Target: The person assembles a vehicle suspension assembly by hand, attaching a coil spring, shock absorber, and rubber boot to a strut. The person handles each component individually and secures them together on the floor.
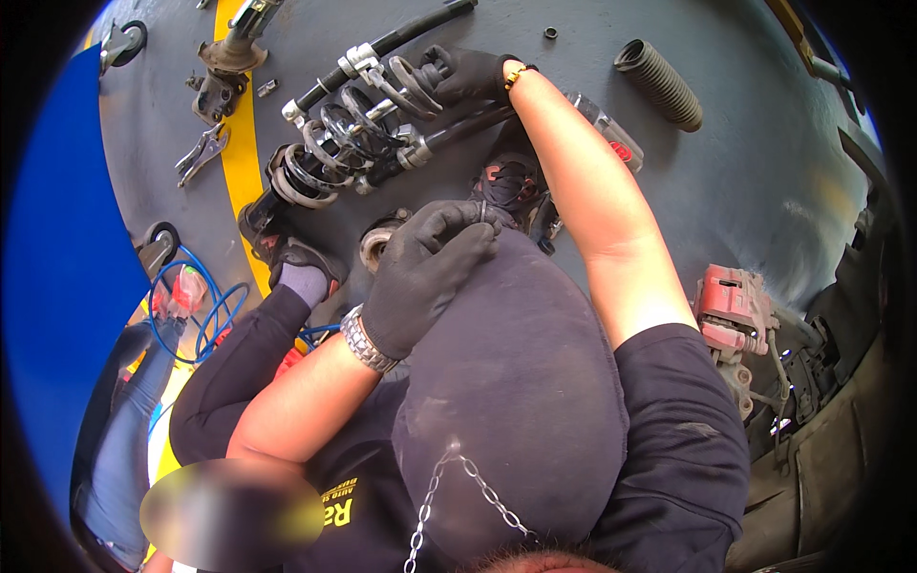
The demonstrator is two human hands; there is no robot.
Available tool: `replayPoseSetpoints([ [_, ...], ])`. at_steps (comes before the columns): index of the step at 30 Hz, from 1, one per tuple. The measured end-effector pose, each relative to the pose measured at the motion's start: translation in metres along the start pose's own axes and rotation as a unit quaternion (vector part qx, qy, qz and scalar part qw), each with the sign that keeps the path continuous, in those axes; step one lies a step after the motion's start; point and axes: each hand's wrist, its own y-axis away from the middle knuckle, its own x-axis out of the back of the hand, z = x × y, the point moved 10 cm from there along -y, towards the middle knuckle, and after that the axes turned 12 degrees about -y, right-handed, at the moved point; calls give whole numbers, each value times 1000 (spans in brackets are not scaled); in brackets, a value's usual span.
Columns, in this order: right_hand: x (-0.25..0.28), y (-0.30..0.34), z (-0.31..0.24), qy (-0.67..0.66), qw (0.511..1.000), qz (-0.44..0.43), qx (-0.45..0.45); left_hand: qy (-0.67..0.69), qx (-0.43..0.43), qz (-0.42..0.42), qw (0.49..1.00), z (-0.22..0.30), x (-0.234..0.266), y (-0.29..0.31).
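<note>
My right hand (468, 76), in a black glove, curls round the upper end of a coil spring (413, 88). The spring sits on a strut (277, 196) lying on the floor between my feet. Spring compressor clamps (361, 59) on threaded rods grip its coils. Closer to me, my left hand (420, 277), also gloved, is raised over my dark-clothed lap with thumb and fingertips together. A thin dark edge shows at the fingertips, too small to name. A round strut mount (375, 246) lies partly behind that hand.
A ribbed dust boot (659, 84) and a nut (550, 32) lie at the far right, near a power tool (611, 134). Locking pliers (202, 153) and a socket (267, 88) are left. A red brake caliper (735, 306) stands right. A blue hose (210, 306) coils beside another person's jeans (124, 420).
</note>
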Motion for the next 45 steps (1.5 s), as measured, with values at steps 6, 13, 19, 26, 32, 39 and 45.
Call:
replayPoseSetpoints([
  [6, 2, -19, 26, 30, 1000, -1, -6, 28, 9, -15, 999, -3, -1, 0],
  [13, 3, -31, 39, 36, 998, 1, 51, -19, -34, -6, 999, 5, 0, 1],
  [19, 4, -31, 39, 71, 995, 12, 62, -1, -4, -8, 1000, 2, 1, 0],
  [26, 15, -32, 55, 88, 996, -1, -34, -159, -216, 89, 959, 35, 10, 3],
  [32, 9, -23, 44, -43, 999, -4, 6, -90, -174, 71, 978, 18, 12, 1],
  [39, 10, -23, 45, -45, 999, -13, 20, -130, -226, 75, 963, 28, 9, 5],
  [45, 11, -23, 44, -20, 1000, -13, 19, -193, -257, 53, 945, 34, 3, 11],
])
